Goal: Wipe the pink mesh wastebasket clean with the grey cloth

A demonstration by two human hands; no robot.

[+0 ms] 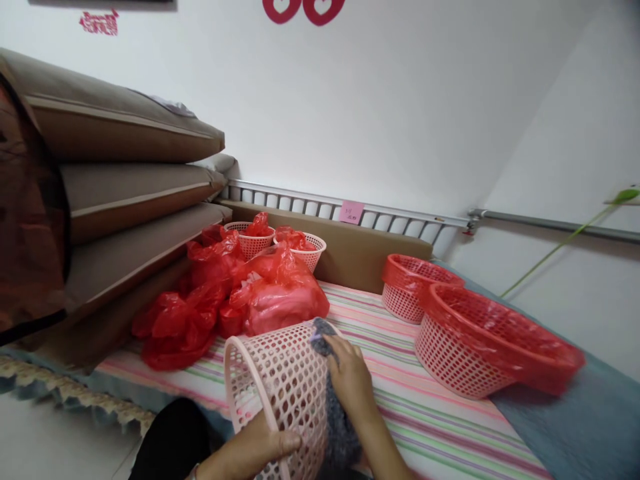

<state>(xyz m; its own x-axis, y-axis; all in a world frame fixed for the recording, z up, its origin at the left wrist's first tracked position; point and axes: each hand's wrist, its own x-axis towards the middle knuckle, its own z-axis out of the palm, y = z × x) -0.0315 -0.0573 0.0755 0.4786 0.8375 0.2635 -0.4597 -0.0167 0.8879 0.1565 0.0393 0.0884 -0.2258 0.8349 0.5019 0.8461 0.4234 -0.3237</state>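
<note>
Pink basket (303,373) is in the left hand (250,447), grip clamped on the rim, thumb outside, fingers inside the mouth. Right hand (353,373) has a grey cloth (341,427) bunched in its grip, up against the base end. Wiping looks under way; can't tell which parts are done or left, and no red liner shows on this one. Basket is tipped on its side, long axis roughly crosswise, mouth facing left, base to the right. Just past the grips, striped sheet (425,420). Beyond and left, red bags (287,303) heaped, two part-hidden baskets (314,259) behind them. Right of the grips, two red-lined baskets (450,360) stand upright; lining there looks done. Far left of the grips, stacked cushions (125,187).
</note>
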